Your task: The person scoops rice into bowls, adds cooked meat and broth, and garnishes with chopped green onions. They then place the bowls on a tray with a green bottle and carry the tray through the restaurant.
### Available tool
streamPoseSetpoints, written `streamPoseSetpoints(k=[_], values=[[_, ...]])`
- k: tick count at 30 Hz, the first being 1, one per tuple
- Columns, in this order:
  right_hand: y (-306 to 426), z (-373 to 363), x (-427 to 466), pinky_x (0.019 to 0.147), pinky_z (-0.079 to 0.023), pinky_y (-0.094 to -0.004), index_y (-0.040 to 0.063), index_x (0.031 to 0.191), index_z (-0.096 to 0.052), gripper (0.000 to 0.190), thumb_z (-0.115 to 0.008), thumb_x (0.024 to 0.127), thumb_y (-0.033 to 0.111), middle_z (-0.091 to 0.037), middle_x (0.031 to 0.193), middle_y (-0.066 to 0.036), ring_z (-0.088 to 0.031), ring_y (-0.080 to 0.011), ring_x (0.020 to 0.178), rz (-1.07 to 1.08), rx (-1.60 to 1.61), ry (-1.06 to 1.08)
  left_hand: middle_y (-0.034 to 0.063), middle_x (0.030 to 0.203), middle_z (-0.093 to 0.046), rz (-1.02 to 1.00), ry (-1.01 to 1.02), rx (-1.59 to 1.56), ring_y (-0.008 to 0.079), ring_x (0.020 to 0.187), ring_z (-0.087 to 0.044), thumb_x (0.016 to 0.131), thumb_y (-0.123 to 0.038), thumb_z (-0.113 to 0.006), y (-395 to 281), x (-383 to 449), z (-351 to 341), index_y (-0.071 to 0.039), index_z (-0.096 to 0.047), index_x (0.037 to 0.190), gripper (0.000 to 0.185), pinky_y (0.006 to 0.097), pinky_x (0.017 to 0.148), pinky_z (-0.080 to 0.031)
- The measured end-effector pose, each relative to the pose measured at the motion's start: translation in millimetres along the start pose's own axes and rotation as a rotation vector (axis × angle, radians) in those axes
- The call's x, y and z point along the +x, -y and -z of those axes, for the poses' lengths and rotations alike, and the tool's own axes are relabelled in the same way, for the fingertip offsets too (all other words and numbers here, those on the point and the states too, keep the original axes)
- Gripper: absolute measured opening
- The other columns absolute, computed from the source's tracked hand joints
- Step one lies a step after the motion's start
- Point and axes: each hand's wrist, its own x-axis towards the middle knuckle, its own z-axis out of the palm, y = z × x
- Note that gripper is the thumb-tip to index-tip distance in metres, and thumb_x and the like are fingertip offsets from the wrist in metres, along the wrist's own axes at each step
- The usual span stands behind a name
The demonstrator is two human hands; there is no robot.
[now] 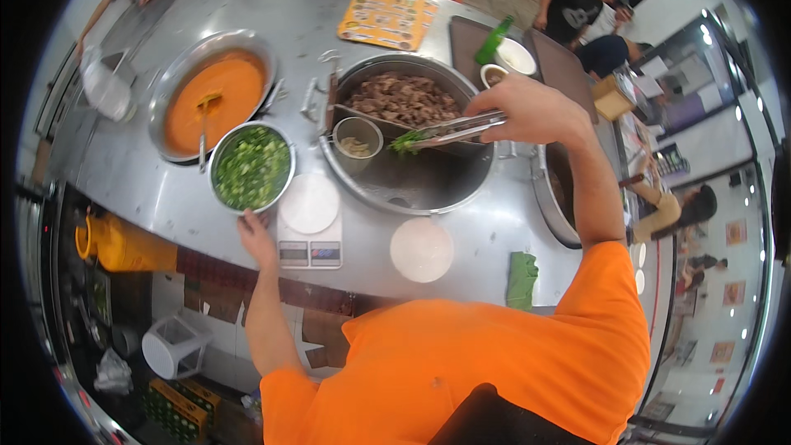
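Observation:
Metal tongs [457, 130] are in my right hand [534, 112], their tips closed on some chopped greens [405, 143]. They hang over a large round steel pot [426, 205] with a divider across it. Chopped brown meat [400, 99] fills the far half; a small metal cup [357, 138] with pale pieces sits near the divider's left end. My left hand [256, 232] grips the near rim of a steel bowl [290, 178] of chopped green onions [253, 167]. Just right of that bowl is a white kitchen scale [309, 205].
A wide basin [162, 136] of orange sauce [216, 89] with a ladle stands at left. A white disc [422, 250] and green cloth [522, 280] lie near the front edge. Another pot [544, 182] is under my right arm. Trays [463, 43] hold bowls and a green bottle [494, 41]. People stand beyond.

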Motion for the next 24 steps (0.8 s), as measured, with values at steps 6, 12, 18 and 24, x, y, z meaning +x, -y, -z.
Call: streamPoseSetpoints(k=[6, 12, 18, 24], values=[[-161, -19, -66, 0.085, -0.055, -0.0444, 0.007, 0.107, -0.077, 0.037, -0.080, 0.072, 0.018, -0.075, 0.099, -0.018, -0.071, -0.0347, 0.096, -0.381, 0.039, 0.009, 0.0293, 0.111, -0.067, -0.036, -0.011, 0.125, 0.0341, 0.102, -0.071, 0.110, -0.044, -0.044, -3, 0, -13, 0.014, -0.046, 0.132, 0.062, 0.0424, 0.091, -0.059], [-297, -47, -39, 0.073, -0.057, -0.0440, 0.005, 0.099, -0.078, 0.033, -0.081, 0.068, 0.015, -0.075, 0.085, -0.016, -0.073, -0.0329, 0.082, -0.572, -0.080, 0.006, 0.0308, 0.117, -0.065, 0.000, -0.014, 0.130, 0.0347, 0.108, -0.069, 0.109, -0.049, -0.043, 1, 6, -5, 0.012, -0.042, 0.139, 0.068, 0.0412, 0.097, -0.057], [-369, -77, 18, 0.062, -0.057, -0.0425, 0.003, 0.093, -0.077, 0.028, -0.079, 0.068, 0.014, -0.073, 0.072, -0.013, -0.072, -0.0273, 0.067, -0.631, -0.078, 0.099, 0.0292, 0.119, -0.063, 0.031, -0.036, 0.166, 0.0321, 0.108, -0.069, 0.109, -0.051, -0.043, -3, 7, -3, 0.011, -0.043, 0.139, 0.069, 0.0401, 0.098, -0.057], [-392, -101, 65, 0.066, -0.061, -0.0415, 0.001, 0.095, -0.076, 0.029, -0.084, 0.073, 0.017, -0.077, 0.087, -0.013, -0.076, -0.0250, 0.076, -0.698, -0.125, 0.230, 0.0283, 0.121, -0.062, 0.043, -0.062, 0.197, 0.0324, 0.110, -0.067, 0.110, -0.049, -0.041, -11, 0, -4, 0.012, -0.040, 0.141, 0.068, 0.0409, 0.101, -0.057]])
